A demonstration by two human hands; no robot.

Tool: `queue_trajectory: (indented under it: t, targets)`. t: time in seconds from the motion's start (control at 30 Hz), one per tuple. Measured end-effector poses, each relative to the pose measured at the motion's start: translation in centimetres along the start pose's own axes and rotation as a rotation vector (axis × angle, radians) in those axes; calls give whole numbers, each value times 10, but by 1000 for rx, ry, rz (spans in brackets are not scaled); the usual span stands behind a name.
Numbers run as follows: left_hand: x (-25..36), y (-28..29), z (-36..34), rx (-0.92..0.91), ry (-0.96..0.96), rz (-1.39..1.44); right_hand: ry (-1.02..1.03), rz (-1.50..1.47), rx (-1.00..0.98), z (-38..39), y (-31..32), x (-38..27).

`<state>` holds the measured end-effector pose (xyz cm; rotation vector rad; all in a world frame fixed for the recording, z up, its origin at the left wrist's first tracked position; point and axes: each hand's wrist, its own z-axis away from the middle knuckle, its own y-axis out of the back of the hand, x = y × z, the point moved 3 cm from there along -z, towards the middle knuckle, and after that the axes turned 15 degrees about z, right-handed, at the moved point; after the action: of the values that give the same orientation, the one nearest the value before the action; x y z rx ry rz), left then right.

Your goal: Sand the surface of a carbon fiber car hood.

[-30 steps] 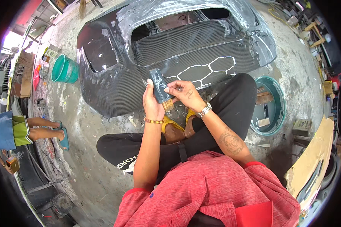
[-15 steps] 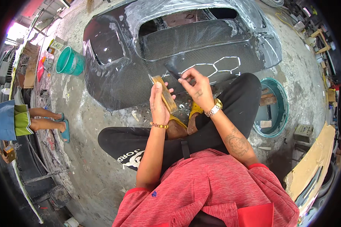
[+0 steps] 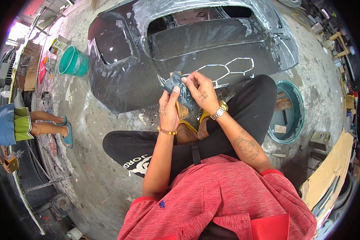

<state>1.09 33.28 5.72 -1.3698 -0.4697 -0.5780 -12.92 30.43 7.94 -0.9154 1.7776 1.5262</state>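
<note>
2 things are held together: a dark flexible sheet (image 3: pixel 184 95) with pale smears, and a tan block (image 3: pixel 183 112) mostly hidden beneath it. The sheet lies slantwise over the block, whose ends show past it at top and bottom. The left hand (image 3: pixel 169 109) grips both from the left side: its thumb presses flat on the sheet's face near the left edge, while its other fingers go underneath, where their exact hold cannot be seen. The right hand (image 3: pixel 203 89) has its thumb and curled index finger closed on the sheet's upper right edge; whether they also touch the block cannot be told. The sheet's middle thus lies bare between the 2 thumbs, and its lower corner hangs clear below the right fingers.

Just beyond the hands rests a large black woven-pattern panel (image 3: pixel 124 90), marked with white hexagonal outlines (image 3: pixel 229 68). Right of the person's knee stands a round teal basin (image 3: pixel 302 116) holding brown blocks (image 3: pixel 283 105) and 1 pale block (image 3: pixel 280 129). A teal bucket (image 3: pixel 81 66) stands left of the panel. Farther left, another person (image 3: pixel 22 127) in green shorts holds a separate tan piece (image 3: pixel 13 164).
</note>
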Motion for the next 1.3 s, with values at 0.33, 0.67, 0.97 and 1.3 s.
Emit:
queue_trajectory:
  t: [0.33, 0.67, 0.97, 1.3]
  targets:
    - [-6, -5, 6, 42, -157, 66, -14, 10, 35, -2, 2, -9]
    - [-14, 4, 7, 106, -71, 90, -2, -64, 197, -3, -14, -7]
    - [-7, 3, 1, 118, 4, 112, 51, -4, 287, -3, -22, 3]
    - [-12, 2, -8, 104, 39, 132, -21, 38, 269, -11, -22, 6]
